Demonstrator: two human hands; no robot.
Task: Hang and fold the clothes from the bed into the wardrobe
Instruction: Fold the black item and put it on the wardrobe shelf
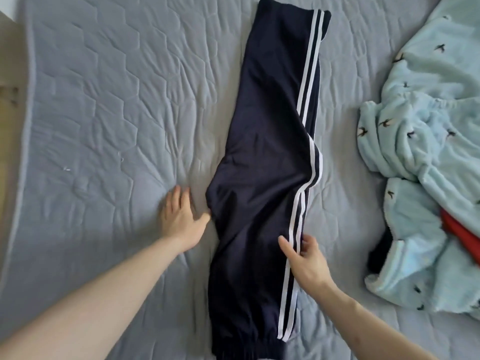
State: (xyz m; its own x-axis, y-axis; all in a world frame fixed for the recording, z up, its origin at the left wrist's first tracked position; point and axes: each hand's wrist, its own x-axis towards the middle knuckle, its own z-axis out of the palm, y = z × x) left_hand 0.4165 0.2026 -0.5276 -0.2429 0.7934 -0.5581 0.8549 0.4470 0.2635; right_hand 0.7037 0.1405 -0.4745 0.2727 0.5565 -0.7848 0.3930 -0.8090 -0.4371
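With the navy track pants laid lengthwise mid-frame on the bed, my left hand rests flat, fingers spread, beside them while my right hand pinches the striped seam, which I should pull taut before folding.

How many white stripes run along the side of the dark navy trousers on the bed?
2. Both white stripes run side by side down the right edge of the dark navy trousers, from the far end to the near cuff. The right hand covers a short part of them.

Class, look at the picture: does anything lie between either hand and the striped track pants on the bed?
Nothing visible does. The right hand pinches the navy track pants at the striped edge; the left hand lies flat on the quilt, thumb touching them.
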